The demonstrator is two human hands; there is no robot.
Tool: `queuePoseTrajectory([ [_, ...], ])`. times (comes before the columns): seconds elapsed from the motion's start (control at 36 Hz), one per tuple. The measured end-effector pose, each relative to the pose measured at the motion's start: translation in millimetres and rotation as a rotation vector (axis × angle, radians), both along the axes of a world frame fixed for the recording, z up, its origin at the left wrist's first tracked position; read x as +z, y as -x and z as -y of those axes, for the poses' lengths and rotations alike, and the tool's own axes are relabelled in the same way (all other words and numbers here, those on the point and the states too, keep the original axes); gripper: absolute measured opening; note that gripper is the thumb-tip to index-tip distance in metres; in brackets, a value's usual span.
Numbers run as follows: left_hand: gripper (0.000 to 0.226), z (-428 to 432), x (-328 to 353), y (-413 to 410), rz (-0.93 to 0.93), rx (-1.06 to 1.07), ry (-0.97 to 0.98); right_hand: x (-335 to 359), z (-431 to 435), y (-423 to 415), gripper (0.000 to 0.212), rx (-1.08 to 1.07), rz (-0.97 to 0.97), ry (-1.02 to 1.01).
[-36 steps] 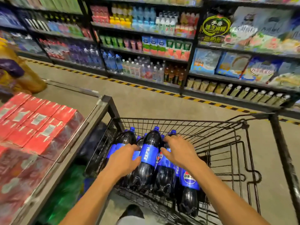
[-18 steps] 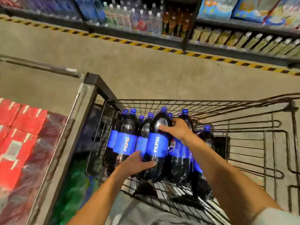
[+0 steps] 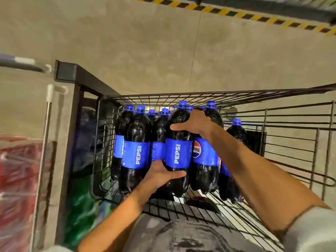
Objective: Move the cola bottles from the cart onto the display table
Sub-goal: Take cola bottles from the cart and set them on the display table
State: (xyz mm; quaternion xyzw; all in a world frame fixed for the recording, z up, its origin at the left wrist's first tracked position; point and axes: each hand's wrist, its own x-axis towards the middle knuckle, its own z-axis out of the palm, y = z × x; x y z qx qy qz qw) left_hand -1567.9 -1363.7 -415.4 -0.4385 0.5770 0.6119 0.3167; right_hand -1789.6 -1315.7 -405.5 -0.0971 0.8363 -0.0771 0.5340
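Observation:
Several large cola bottles with blue caps and blue Pepsi labels stand packed in the left part of a black wire cart (image 3: 291, 135). One front bottle (image 3: 179, 153) sits between both my hands. My right hand (image 3: 195, 123) grips its shoulder from above, thumb across the front. My left hand (image 3: 163, 172) curls around its lower body just under the label. Another bottle (image 3: 136, 155) stands to its left, one with a round logo (image 3: 204, 157) to its right. The display table (image 3: 60, 124) is at the left, its grey edge touching the cart.
Red shrink-wrapped packs (image 3: 16, 179) lie on the table at far left, blurred. Green bottles (image 3: 81, 206) show under the table. The cart's right half holds one lone bottle (image 3: 236, 131) and bare wire. Concrete floor with a yellow-black stripe (image 3: 254, 17) lies beyond.
The view tilted down and drew closer to the cart. My right hand shifted onto the front bottle's shoulder and my left hand slid under its label; that bottle now sits slightly higher than its neighbours.

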Motion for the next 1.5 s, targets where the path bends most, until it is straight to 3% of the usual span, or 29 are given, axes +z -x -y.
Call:
queuePoseTrajectory([
  [0.08,0.050,-1.2,-0.8,-2.5,-0.019,0.040,-0.006,-2.8,2.3,-4.3,0.122,-0.031,-0.039,-0.015],
  [0.25,0.056,0.8,-1.0,-8.4,-0.015,0.051,0.020,-7.2,-1.5,-15.5,0.106,-0.160,-0.124,0.021],
  [0.36,0.054,-4.6,3.0,-14.1,-0.038,0.083,0.095,-5.1,-5.5,-24.1,0.090,-0.263,-0.072,0.109],
  [0.5,0.061,-8.9,11.2,-20.5,-0.029,0.098,0.158,-5.0,-7.2,-35.1,0.108,-0.434,0.063,0.227],
  [0.61,0.074,-10.1,21.5,-20.8,-0.024,0.077,0.236,18.7,-7.3,-34.8,0.075,-0.509,0.152,0.339],
  [0.72,0.069,-13.1,39.8,-20.7,-0.026,0.065,0.271,43.2,-13.6,-37.3,0.068,-0.480,0.100,0.437],
  [0.83,0.056,-22.5,62.6,-14.9,-0.062,0.085,0.314,75.9,-22.8,-35.0,0.038,-0.509,0.053,0.558],
  [0.92,0.046,-29.5,88.3,-6.7,-0.115,0.096,0.375,104.4,-31.2,-32.1,0.027,-0.530,0.074,0.640],
  [0.97,0.049,-34.4,96.4,-5.8,-0.142,0.136,0.392,122.5,-37.0,-29.6,0.025,-0.534,0.057,0.700],
  [1.06,0.073,-41.1,109.4,-8.2,-0.206,0.182,0.407,153.4,-46.2,-28.7,0.026,-0.556,0.068,0.813],
  [1.17,0.057,-60.4,148.6,-6.4,-0.271,0.221,0.476,188.5,-56.4,-32.8,0.039,-0.495,0.052,0.940],
  [1.22,0.056,-71.3,164.4,-10.0,-0.294,0.284,0.517,204.7,-59.1,-36.7,0.053,-0.424,0.033,0.982],
  [1.31,0.062,-82.6,184.8,-15.3,-0.318,0.394,0.559,231.3,-63.4,-41.8,0.058,-0.347,-0.001,1.019],
  [1.42,0.050,-97.6,214.0,-27.6,-0.354,0.456,0.629,266.4,-68.3,-54.5,0.056,-0.265,0.011,1.085],
  [1.5,0.048,-111.1,237.7,-47.7,-0.389,0.547,0.686,290.2,-66.1,-76.3,0.041,-0.181,0.049,1.133],
])
